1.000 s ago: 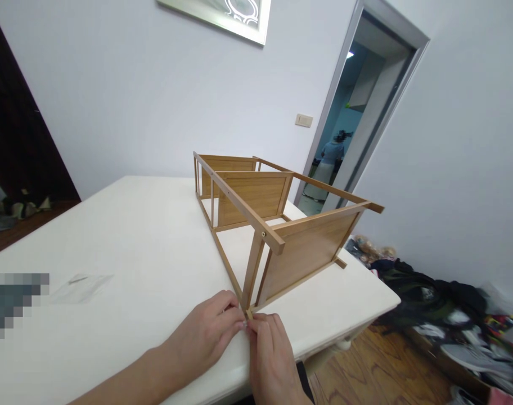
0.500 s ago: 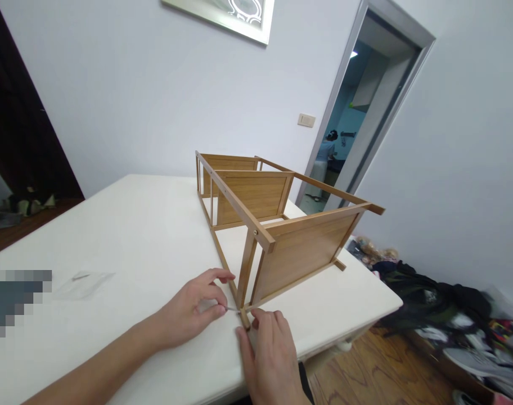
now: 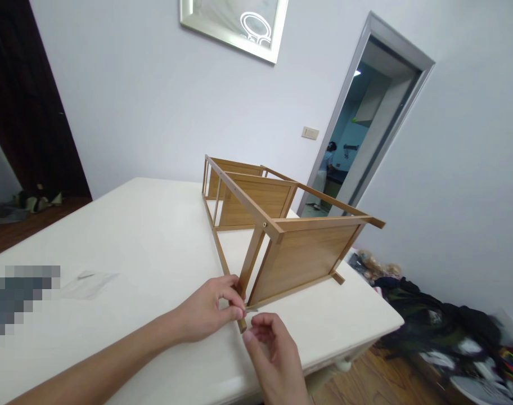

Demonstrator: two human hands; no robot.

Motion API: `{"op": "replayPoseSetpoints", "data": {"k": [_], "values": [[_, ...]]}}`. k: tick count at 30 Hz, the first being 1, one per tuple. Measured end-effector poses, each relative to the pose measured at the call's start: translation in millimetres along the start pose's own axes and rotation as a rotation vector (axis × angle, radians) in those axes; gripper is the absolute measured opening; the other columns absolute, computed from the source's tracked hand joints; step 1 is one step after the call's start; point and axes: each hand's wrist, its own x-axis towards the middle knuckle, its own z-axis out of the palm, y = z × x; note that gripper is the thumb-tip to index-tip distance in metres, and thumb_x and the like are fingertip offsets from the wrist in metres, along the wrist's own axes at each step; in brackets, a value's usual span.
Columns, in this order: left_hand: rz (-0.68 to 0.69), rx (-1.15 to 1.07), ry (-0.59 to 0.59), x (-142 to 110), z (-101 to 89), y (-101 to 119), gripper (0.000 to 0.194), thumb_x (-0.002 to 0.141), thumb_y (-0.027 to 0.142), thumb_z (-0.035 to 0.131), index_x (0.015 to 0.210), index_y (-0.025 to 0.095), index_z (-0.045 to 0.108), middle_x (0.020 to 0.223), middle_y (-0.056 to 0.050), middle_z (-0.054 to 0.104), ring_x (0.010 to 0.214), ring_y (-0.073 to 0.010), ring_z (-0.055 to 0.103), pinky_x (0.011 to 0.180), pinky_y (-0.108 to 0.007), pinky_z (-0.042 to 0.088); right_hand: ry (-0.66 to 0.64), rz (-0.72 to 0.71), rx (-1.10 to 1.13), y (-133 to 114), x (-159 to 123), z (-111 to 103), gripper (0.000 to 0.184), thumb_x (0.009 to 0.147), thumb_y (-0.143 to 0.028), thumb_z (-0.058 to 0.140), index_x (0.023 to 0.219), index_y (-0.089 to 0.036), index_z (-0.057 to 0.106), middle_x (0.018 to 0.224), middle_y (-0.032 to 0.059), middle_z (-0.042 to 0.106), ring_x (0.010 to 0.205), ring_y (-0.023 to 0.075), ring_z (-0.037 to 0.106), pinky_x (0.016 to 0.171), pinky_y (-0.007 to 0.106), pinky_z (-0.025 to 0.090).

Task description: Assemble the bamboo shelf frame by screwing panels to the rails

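A wooden shelf rack (image 3: 311,256) lies on its side on the white table, its near end toward me. My left hand (image 3: 216,309) is at the lower near corner, thumb and fingertips pinched on a thin metal piece that looks like a hex key (image 3: 252,310). The key points to the right, across the corner joint; its seat is hidden. Close by on the right, my right hand (image 3: 277,351) is half curled, thumb and fingers apart, with nothing seen between them. The end of the rack's leg (image 3: 242,325) juts out between both hands. A bolt head (image 3: 264,224) shows in the upper rail.
On the left of the white table (image 3: 155,236) lies a clear plastic bag (image 3: 90,284) with a small metal piece on it, beside a blurred-out dark patch. Clothes and shoes (image 3: 442,320) are piled on the floor at right. A person (image 3: 324,166) stands beyond the doorway.
My left hand swung from the joint out to the left, then back right over the corner with the key. My right hand released the leg and drew slightly away. The view shifted a little.
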Motion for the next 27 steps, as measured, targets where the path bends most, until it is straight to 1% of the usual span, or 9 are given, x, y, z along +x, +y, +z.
{"op": "replayPoseSetpoints", "data": {"k": [2,4,7,10,14,17,19,23,27], "values": [[0.011,-0.003,0.029,3,-5.1,4,0.02,0.079,0.04,0.066,0.071,0.026,0.078,0.082,-0.004,0.068,0.092,-0.0224,0.062,0.088,-0.035,0.048,-0.003,0.262,0.374,-4,5,-5,0.022,0.083,-0.029,0.069,0.1,-0.017,0.061,0.098,0.0119,0.071,0.091,0.0239,0.069,0.086,0.041,0.056],[0.027,-0.006,0.041,5,-7.2,7,0.019,0.079,0.039,0.065,0.071,0.026,0.077,0.081,-0.003,0.067,0.092,-0.022,0.062,0.088,-0.034,0.047,-0.042,0.429,0.667,-9,14,-5,0.028,0.078,-0.023,0.071,0.102,-0.014,0.062,0.104,0.0146,0.07,0.1,0.026,0.068,0.096,0.046,0.052],[0.054,-0.004,0.029,8,-4.9,7,0.019,0.079,0.036,0.065,0.07,0.024,0.076,0.079,-0.003,0.065,0.087,-0.0203,0.062,0.084,-0.032,0.048,-0.188,0.439,0.869,-15,30,0,0.021,0.067,-0.011,0.064,0.087,-0.013,0.066,0.094,0.012,0.071,0.098,0.0259,0.068,0.103,0.052,0.046],[0.066,-0.009,0.013,6,-4.5,5,0.021,0.081,0.033,0.063,0.068,0.021,0.075,0.083,-0.003,0.064,0.081,-0.0179,0.062,0.08,-0.031,0.049,-0.259,0.37,0.912,-18,39,5,0.012,0.06,-0.009,0.053,0.065,-0.018,0.06,0.077,0.0074,0.067,0.087,0.0244,0.067,0.104,0.057,0.044],[0.058,0.005,0.111,-4,-19.5,6,0.021,0.085,0.028,0.057,0.075,0.02,0.073,0.107,-0.005,0.066,0.097,-0.0187,0.062,0.072,-0.025,0.048,-0.237,0.425,0.967,-20,41,7,0.012,0.058,-0.008,0.053,0.06,-0.018,0.059,0.076,0.007,0.066,0.102,0.0291,0.066,0.107,0.059,0.04],[-0.013,0.127,0.131,-16,-30.7,2,0.026,0.09,0.028,0.05,0.075,0.02,0.07,0.093,-0.004,0.067,0.082,-0.0153,0.062,0.057,-0.021,0.042,-0.27,0.503,1.006,-22,43,7,0.012,0.059,-0.008,0.054,0.062,-0.016,0.063,0.079,0.0074,0.068,0.108,0.0308,0.065,0.11,0.057,0.036],[-0.042,0.21,0.125,-24,-31.2,-6,0.029,0.093,0.027,0.045,0.076,0.02,0.069,0.082,-0.002,0.066,0.073,-0.0137,0.06,0.059,-0.022,0.043,-0.298,0.537,1.021,-23,46,8,0.013,0.06,-0.008,0.055,0.064,-0.015,0.064,0.086,0.0087,0.071,0.108,0.0293,0.066,0.111,0.053,0.035],[0.029,0.354,0.16,-35,-19.1,-24,0.032,0.097,0.024,0.037,0.088,0.019,0.067,0.082,-0.003,0.068,0.077,-0.0146,0.063,0.073,-0.026,0.045,-0.316,0.548,1.024,-22,50,10,0.016,0.064,-0.01,0.054,0.072,-0.015,0.067,0.095,0.0103,0.073,0.11,0.0274,0.065,0.111,0.049,0.036],[0.014,0.425,0.23,-43,-7.0,-30,0.028,0.098,0.029,0.037,0.087,0.019,0.061,0.064,0.002,0.06,0.057,-0.0121,0.057,0.059,-0.024,0.039,-0.295,0.496,1.04,-21,48,11,0.016,0.067,-0.012,0.054,0.073,-0.017,0.068,0.092,0.0078,0.073,0.114,0.0278,0.064,0.113,0.05,0.032]]}}
